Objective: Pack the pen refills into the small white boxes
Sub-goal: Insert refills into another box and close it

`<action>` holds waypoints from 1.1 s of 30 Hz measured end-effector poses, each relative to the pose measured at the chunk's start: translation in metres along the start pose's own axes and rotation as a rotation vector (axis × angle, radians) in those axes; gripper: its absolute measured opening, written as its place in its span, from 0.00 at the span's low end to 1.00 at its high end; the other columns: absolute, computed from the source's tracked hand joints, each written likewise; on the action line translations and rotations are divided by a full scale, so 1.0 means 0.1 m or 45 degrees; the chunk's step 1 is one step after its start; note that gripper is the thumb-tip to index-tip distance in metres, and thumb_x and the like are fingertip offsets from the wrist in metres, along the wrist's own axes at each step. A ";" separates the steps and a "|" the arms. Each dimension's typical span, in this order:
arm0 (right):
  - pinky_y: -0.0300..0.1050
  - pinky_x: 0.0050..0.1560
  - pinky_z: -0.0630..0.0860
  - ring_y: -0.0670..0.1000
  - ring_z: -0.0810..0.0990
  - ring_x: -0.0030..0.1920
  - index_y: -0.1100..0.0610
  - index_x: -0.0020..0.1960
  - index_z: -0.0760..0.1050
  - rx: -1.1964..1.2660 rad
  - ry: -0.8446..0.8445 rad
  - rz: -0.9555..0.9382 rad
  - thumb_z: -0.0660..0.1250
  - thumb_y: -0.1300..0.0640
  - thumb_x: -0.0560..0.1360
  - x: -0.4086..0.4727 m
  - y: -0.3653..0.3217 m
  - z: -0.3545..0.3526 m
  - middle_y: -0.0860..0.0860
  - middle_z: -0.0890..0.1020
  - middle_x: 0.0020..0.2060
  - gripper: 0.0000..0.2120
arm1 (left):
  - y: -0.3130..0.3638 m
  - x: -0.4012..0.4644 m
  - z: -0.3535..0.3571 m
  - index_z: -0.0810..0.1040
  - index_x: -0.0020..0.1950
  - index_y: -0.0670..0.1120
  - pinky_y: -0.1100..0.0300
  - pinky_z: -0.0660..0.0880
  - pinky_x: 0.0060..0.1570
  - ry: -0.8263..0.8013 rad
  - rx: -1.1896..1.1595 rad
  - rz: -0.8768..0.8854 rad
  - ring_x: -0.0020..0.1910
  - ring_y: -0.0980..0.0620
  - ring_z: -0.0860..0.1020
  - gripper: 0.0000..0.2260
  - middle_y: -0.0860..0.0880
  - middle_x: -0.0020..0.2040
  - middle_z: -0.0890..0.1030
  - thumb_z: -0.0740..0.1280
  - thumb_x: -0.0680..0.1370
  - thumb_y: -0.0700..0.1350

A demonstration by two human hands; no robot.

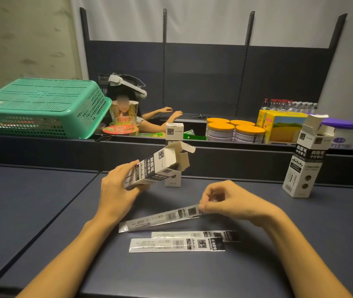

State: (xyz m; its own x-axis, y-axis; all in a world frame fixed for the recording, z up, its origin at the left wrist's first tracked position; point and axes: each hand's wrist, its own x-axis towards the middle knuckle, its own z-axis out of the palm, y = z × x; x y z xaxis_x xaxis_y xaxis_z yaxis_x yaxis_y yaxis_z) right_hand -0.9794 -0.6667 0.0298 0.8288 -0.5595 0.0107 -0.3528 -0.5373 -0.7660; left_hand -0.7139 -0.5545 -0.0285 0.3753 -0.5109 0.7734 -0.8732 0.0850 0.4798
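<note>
Left hand (pixel 117 188) grips a small white box (pixel 149 168) by its lower end, fingers curled round it, and holds it tilted above the table (pixel 31 211) with its open flap end pointing up and away to the right. Right hand (pixel 229 203) pinches one end of a refill packet (pixel 160 219) between thumb and fingertips; the packet's far end trails down toward the left wrist and seems to rest on the table. To do this step well, I would judge that the right hand should raise its pinched end level with the box mouth, line the packet up with the box's long axis, and feed it in past the loose flaps, while the left hand keeps the box steady and the opening clear. The upper flap hangs over the mouth and could catch the packet's edge. Just below the right hand, nearer the body, two more refill packets (pixel 177 245) lie flat, one partly overlapping the other. Beyond the left hand a closed white box (pixel 174 134) stands upright, partly hidden by the held one; well off to the right of the right hand stands an open white box (pixel 305 162). Farther back sit a green basket (pixel 42 106), orange-lidded tins (pixel 236 130) and another person's arms; none of these obstructs the work.
</note>
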 end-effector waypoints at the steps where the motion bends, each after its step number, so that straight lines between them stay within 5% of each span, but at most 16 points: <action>1: 0.36 0.34 0.72 0.44 0.78 0.35 0.62 0.45 0.77 0.140 0.041 -0.041 0.72 0.56 0.75 -0.02 -0.02 -0.01 0.52 0.82 0.35 0.09 | 0.00 0.00 0.00 0.76 0.65 0.47 0.58 0.72 0.55 0.001 -0.002 -0.002 0.53 0.57 0.75 0.29 0.51 0.58 0.79 0.79 0.66 0.47; 6: 0.45 0.34 0.80 0.62 0.84 0.40 0.63 0.48 0.70 0.805 0.230 -0.168 0.66 0.60 0.76 -0.09 -0.18 -0.06 0.65 0.83 0.39 0.07 | 0.01 0.01 -0.01 0.76 0.65 0.47 0.54 0.74 0.55 0.016 -0.001 -0.008 0.53 0.55 0.76 0.29 0.52 0.57 0.79 0.79 0.65 0.46; 11: 0.42 0.33 0.81 0.57 0.85 0.35 0.63 0.49 0.73 1.053 0.624 -0.281 0.68 0.59 0.72 -0.15 -0.23 -0.18 0.63 0.83 0.37 0.10 | -0.01 0.00 0.00 0.76 0.65 0.47 0.49 0.74 0.56 0.017 0.021 -0.028 0.54 0.54 0.76 0.29 0.51 0.58 0.79 0.79 0.66 0.47; 18: 0.37 0.31 0.79 0.50 0.84 0.32 0.59 0.44 0.71 1.224 0.863 -0.400 0.65 0.65 0.76 -0.21 -0.25 -0.27 0.56 0.84 0.34 0.04 | 0.01 0.00 0.00 0.76 0.65 0.47 0.47 0.74 0.55 0.037 0.015 -0.047 0.52 0.53 0.76 0.29 0.51 0.56 0.79 0.79 0.66 0.47; 33: 0.37 0.34 0.80 0.49 0.84 0.35 0.59 0.46 0.71 1.475 0.862 -0.519 0.58 0.62 0.80 -0.21 -0.29 -0.26 0.53 0.84 0.36 0.05 | -0.05 -0.01 0.03 0.75 0.65 0.49 0.41 0.74 0.55 -0.015 0.038 -0.056 0.56 0.49 0.76 0.30 0.50 0.58 0.79 0.73 0.66 0.57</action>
State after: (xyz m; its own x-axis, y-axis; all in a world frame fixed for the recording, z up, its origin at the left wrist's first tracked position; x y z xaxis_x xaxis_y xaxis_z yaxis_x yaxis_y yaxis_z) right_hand -0.9981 -0.6553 0.0681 0.3000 -0.8625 0.4075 0.6882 -0.1002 -0.7186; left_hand -0.7108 -0.5569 -0.0334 0.4098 -0.5238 0.7468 -0.8649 0.0370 0.5006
